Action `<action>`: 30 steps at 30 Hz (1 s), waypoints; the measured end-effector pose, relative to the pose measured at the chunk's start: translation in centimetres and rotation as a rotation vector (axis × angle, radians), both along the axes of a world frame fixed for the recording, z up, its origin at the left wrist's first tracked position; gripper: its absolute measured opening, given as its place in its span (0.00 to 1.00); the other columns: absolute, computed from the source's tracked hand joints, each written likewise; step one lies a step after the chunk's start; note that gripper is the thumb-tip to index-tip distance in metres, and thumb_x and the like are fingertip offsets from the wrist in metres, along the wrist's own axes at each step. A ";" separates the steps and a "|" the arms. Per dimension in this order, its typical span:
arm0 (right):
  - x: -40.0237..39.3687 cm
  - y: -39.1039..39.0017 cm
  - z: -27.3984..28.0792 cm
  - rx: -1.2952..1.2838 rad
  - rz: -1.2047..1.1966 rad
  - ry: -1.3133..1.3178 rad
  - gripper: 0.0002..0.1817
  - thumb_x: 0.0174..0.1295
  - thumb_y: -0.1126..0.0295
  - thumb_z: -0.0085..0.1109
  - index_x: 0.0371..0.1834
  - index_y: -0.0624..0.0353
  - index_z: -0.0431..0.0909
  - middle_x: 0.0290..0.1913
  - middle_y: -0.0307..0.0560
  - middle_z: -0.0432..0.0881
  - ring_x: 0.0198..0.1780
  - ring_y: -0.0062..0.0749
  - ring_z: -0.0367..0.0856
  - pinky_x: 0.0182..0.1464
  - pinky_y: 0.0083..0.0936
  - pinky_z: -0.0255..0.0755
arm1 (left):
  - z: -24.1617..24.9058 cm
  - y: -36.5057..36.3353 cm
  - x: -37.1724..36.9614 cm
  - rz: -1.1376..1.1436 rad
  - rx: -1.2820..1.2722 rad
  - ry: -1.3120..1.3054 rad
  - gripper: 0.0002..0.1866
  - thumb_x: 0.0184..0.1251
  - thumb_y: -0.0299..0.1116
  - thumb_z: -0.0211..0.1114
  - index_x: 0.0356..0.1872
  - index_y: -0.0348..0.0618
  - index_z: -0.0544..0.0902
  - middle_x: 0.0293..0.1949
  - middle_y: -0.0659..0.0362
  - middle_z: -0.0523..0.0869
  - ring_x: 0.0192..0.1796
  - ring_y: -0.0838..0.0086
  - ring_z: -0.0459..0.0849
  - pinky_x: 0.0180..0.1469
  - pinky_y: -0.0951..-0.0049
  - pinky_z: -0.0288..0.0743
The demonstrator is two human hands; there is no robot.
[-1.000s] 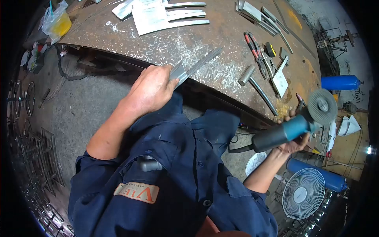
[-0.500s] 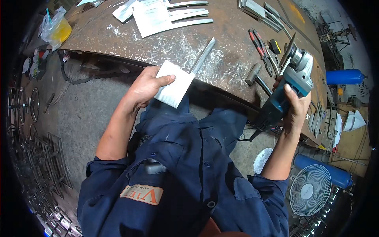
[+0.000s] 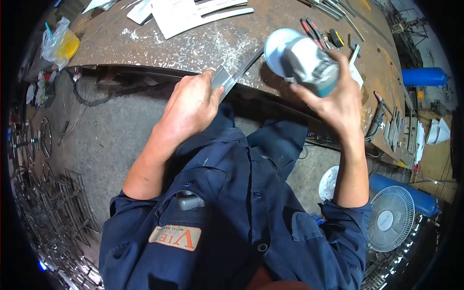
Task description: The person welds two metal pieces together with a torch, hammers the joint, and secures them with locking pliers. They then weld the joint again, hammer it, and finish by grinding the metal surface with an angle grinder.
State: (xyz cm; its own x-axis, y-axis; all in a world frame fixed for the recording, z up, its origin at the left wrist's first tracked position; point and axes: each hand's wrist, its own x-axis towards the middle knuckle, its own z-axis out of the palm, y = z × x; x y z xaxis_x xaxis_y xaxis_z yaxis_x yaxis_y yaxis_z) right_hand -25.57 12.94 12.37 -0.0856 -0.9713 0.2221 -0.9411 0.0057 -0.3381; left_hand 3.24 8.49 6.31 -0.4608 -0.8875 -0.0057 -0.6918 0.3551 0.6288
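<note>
My left hand (image 3: 191, 104) is closed on a flat metal plate (image 3: 222, 79) with a narrow bar (image 3: 251, 64) running off it. The plate is tilted nearly edge-on at the front edge of the steel workbench (image 3: 159, 55). In my right hand (image 3: 336, 96) is an angle grinder (image 3: 309, 60), its head and disc (image 3: 276, 53) above the bench. The disc's face is turned up toward me, close to the bar's far end. Motion blurs the grinder, and its rear body is hidden behind my hand.
More plates with bars (image 3: 174, 17) lie farther back on the bench. Red-handled pliers (image 3: 314, 31) and a tape measure (image 3: 336, 37) are behind the grinder. A bag of yellow drink (image 3: 66, 47) sits at the left corner. A fan (image 3: 386, 220) stands on the lower right.
My right hand has swung the grinder left and inward over the bench, beside the bar. My left hand has turned the plate from face-up to nearly edge-on.
</note>
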 end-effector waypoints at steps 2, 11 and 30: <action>0.9 -0.7 -1.3 -0.022 0.099 0.026 0.47 0.48 0.47 0.85 0.66 0.62 0.72 0.43 0.66 0.91 0.45 0.61 0.93 0.50 0.48 0.87 | -0.2 0.1 -0.1 0.059 -0.011 0.031 0.24 0.74 0.37 0.67 0.52 0.16 0.81 0.37 0.28 0.86 0.48 0.35 0.88 0.52 0.47 0.79; 3.5 -2.5 -2.2 0.181 0.077 0.075 0.48 0.49 0.46 0.84 0.68 0.62 0.72 0.39 0.69 0.90 0.46 0.65 0.92 0.52 0.50 0.84 | -0.1 0.2 -0.3 0.075 0.027 0.041 0.21 0.74 0.37 0.67 0.44 0.19 0.81 0.35 0.28 0.85 0.46 0.34 0.88 0.50 0.46 0.79; 2.3 -3.9 -3.1 0.188 0.113 0.041 0.50 0.47 0.45 0.84 0.66 0.69 0.74 0.38 0.71 0.89 0.45 0.66 0.92 0.51 0.49 0.85 | 2.2 -1.9 -0.5 0.002 0.108 -0.148 0.21 0.75 0.40 0.68 0.42 0.23 0.82 0.37 0.28 0.85 0.49 0.33 0.86 0.53 0.44 0.78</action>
State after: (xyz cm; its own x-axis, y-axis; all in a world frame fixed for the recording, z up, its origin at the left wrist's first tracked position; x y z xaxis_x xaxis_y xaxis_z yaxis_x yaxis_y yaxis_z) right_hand -23.29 9.04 9.24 0.0320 -0.9988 0.0373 -0.9522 -0.0418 -0.3026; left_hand 2.72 6.56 8.56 -0.4464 -0.8787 -0.1690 -0.7801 0.2897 0.5545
